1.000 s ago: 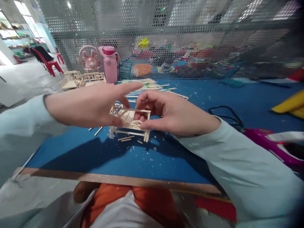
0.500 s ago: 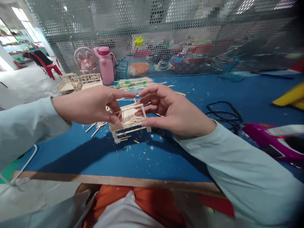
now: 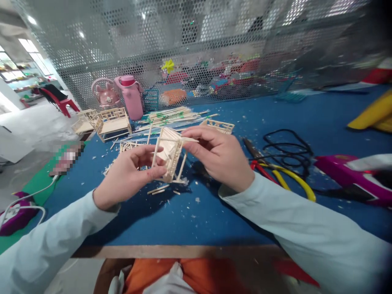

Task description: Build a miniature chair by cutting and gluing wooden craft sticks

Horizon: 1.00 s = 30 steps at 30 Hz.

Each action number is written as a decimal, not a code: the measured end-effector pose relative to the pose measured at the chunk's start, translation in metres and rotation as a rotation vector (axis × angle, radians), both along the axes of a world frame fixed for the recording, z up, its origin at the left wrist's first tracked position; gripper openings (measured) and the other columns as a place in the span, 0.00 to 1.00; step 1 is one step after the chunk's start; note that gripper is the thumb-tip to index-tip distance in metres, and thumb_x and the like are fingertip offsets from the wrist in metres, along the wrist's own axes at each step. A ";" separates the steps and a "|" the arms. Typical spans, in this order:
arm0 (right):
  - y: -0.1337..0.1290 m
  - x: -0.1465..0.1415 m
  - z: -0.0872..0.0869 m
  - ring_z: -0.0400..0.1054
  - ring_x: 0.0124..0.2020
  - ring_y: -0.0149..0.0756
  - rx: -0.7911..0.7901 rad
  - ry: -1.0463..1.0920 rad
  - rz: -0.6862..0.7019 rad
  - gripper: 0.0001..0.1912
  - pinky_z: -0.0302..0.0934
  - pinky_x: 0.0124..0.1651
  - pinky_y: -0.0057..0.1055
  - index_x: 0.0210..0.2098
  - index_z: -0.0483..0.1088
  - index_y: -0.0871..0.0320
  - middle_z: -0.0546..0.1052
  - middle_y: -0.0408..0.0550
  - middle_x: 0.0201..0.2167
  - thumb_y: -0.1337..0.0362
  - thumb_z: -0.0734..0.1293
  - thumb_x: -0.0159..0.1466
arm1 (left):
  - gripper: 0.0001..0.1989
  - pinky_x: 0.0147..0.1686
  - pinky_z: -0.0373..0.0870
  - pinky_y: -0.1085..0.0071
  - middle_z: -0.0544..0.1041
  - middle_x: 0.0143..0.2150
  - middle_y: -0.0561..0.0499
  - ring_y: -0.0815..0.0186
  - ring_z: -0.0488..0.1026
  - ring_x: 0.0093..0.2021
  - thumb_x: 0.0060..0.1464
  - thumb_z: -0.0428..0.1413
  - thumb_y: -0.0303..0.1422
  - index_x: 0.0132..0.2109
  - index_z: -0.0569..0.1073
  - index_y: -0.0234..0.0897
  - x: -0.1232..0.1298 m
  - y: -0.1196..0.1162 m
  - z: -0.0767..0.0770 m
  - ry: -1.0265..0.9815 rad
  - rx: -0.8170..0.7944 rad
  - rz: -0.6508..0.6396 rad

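A miniature frame [image 3: 172, 162] built of thin pale wooden sticks, like a tiny bench or bed, is tilted up above the blue table. My left hand [image 3: 128, 173] grips its left side, thumb in front and fingers behind. At the upper right corner, my right hand [image 3: 222, 153] is closed with thumb and forefinger pinched on a pale stick part; whether that part is fixed to the frame I cannot tell. Small stick offcuts [image 3: 158, 190] lie below. Behind my left hand is a heap of short sticks [image 3: 130, 145].
Finished-looking stick benches [image 3: 113, 122] stand back left by a pink bottle [image 3: 132, 98]. Bundled sticks [image 3: 168, 116] and another stick frame [image 3: 219, 125] lie behind. To the right are pliers with yellow and red handles [image 3: 301, 183], a black cord [image 3: 284, 143] and a purple tool [image 3: 346, 175]. Perforated metal [image 3: 196, 41] backs the table.
The frame has been turned from lying level to tilted up. My left hand has moved down and now holds its left side; my right hand has shifted to a pinch at its upper right corner.
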State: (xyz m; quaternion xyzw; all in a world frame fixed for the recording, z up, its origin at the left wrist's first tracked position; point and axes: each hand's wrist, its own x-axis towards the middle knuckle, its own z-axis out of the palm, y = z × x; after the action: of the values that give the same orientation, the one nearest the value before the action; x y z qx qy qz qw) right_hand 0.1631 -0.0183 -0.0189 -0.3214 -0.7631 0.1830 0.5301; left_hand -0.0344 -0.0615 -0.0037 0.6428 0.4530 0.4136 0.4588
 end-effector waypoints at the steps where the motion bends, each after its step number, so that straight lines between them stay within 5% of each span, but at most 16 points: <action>1: -0.001 -0.001 0.000 0.71 0.37 0.35 0.028 -0.003 -0.010 0.08 0.65 0.39 0.33 0.35 0.74 0.58 0.78 0.48 0.36 0.59 0.66 0.62 | 0.20 0.35 0.73 0.76 0.77 0.35 0.51 0.71 0.74 0.33 0.45 0.65 0.30 0.46 0.70 0.33 0.002 0.000 0.003 0.009 -0.006 -0.009; 7: -0.003 -0.003 -0.001 0.70 0.35 0.34 0.090 -0.003 -0.046 0.08 0.64 0.38 0.32 0.33 0.73 0.58 0.77 0.47 0.33 0.60 0.67 0.62 | 0.29 0.28 0.71 0.80 0.73 0.33 0.56 0.74 0.72 0.30 0.43 0.62 0.25 0.52 0.62 0.35 0.011 0.003 0.017 -0.051 0.003 0.059; 17: -0.002 -0.004 -0.001 0.71 0.36 0.34 0.096 0.011 -0.039 0.09 0.64 0.38 0.31 0.34 0.74 0.59 0.77 0.48 0.34 0.60 0.67 0.62 | 0.42 0.22 0.66 0.82 0.73 0.27 0.57 0.73 0.71 0.26 0.41 0.62 0.24 0.62 0.54 0.35 0.016 0.002 0.012 -0.074 0.042 0.123; 25: -0.002 -0.004 -0.001 0.70 0.37 0.34 0.085 0.001 -0.032 0.09 0.63 0.38 0.31 0.35 0.74 0.59 0.77 0.48 0.35 0.59 0.67 0.62 | 0.41 0.20 0.62 0.81 0.71 0.23 0.59 0.76 0.65 0.21 0.44 0.62 0.24 0.64 0.54 0.35 0.015 0.003 0.008 -0.082 0.046 0.107; 30: -0.002 -0.004 -0.002 0.70 0.37 0.34 0.073 -0.002 -0.039 0.10 0.63 0.39 0.32 0.36 0.74 0.58 0.77 0.48 0.35 0.58 0.66 0.63 | 0.43 0.25 0.67 0.78 0.71 0.24 0.58 0.72 0.70 0.26 0.44 0.62 0.24 0.65 0.52 0.37 0.014 0.004 0.005 -0.052 0.145 0.068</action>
State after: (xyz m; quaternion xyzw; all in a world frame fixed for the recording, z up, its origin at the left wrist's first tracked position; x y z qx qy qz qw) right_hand 0.1591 -0.0207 -0.0204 -0.3168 -0.7635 0.1445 0.5440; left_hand -0.0203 -0.0570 0.0017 0.6477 0.4314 0.4770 0.4085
